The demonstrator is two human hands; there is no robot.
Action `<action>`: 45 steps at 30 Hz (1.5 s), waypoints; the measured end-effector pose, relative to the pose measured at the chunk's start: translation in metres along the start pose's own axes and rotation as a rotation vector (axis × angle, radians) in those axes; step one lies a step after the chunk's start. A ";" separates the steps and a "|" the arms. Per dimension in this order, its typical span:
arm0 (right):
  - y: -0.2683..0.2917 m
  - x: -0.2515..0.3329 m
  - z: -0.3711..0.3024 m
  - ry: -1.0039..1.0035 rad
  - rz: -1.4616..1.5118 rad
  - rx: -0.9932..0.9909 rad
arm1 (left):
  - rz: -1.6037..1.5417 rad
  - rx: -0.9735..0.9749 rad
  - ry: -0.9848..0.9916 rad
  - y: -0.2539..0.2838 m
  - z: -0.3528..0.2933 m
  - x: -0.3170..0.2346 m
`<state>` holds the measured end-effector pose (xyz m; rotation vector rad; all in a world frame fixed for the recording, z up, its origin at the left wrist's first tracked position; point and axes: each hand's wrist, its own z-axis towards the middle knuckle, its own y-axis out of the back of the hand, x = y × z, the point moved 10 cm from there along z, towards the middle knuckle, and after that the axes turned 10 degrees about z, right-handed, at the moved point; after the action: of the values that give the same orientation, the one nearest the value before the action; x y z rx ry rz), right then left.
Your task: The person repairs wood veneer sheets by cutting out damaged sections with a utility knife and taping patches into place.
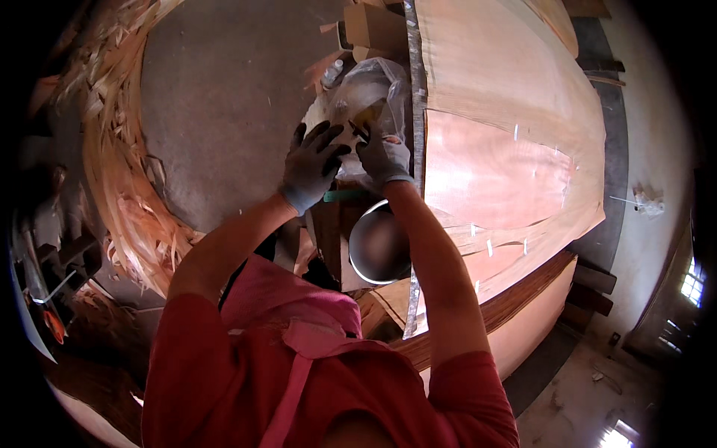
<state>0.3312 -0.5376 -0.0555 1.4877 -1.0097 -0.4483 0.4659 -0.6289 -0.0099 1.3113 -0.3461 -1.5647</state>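
Note:
My left hand (312, 164), in a grey glove with black fingers, is spread open beside a clear plastic bag (382, 75). The same kind of glove covers my right hand (385, 155), which is bent at the bag's near right side. Its fingers are drawn in, and what they pinch is too dark to make out. Something yellowish (367, 116) shows inside the bag. Nearer to me, under my right forearm, stands a round thing with a bright rim (352, 257); its inside is blurred. A green strip (343, 196) lies between the bag and this round thing.
Wide wood veneer sheets (493, 75) with small white tape pieces fill the right side, their dark edge close to my right hand. Cardboard boxes (377, 30) and a small bottle (332, 73) stand beyond the bag. Loose veneer strips (123, 164) are heaped along the left.

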 end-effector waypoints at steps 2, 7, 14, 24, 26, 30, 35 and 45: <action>-0.012 -0.006 0.001 -0.085 -0.066 0.051 | 0.011 0.012 0.010 -0.003 -0.007 0.003; 0.021 -0.006 -0.010 0.066 0.215 -0.289 | -0.002 0.085 0.039 -0.010 -0.008 0.008; 0.088 0.004 -0.028 -0.141 0.957 -0.271 | 0.064 0.154 -0.045 -0.015 -0.008 -0.002; 0.249 0.016 -0.055 0.074 1.422 -0.469 | -0.092 0.142 -0.140 -0.002 0.007 -0.031; 0.296 0.034 -0.076 0.132 1.411 -0.509 | -0.176 0.109 -0.085 0.007 0.011 -0.030; 0.359 0.022 -0.135 0.278 1.287 -0.602 | -0.262 0.060 -0.059 0.034 0.026 -0.029; 0.424 0.016 -0.232 0.537 0.718 -0.920 | -0.249 0.011 -0.077 0.023 0.058 -0.027; 0.525 -0.113 -0.403 0.147 0.553 -1.559 | -0.189 0.093 -0.336 -0.011 0.087 -0.104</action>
<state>0.4093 -0.1522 0.4891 -0.1592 -0.5707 -0.4977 0.3743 -0.5702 0.0719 1.1763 -0.5210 -1.9551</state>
